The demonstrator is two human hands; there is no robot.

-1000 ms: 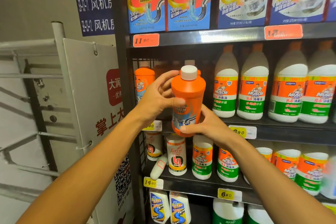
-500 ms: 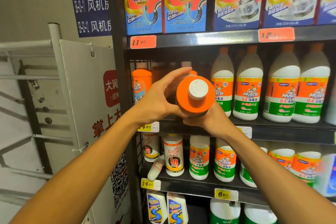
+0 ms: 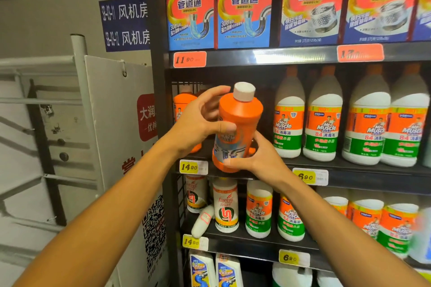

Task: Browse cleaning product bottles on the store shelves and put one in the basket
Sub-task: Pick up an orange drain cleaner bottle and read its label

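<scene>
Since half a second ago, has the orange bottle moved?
Yes. The orange bottle has tipped back upright; its cap pointed at the camera, now up toward the shelf edge.

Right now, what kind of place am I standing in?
Most likely a supermarket's cleaning aisle: dark shelves carry price tags, rows of identical white bottles, and both hands hold an orange bottle.
</scene>
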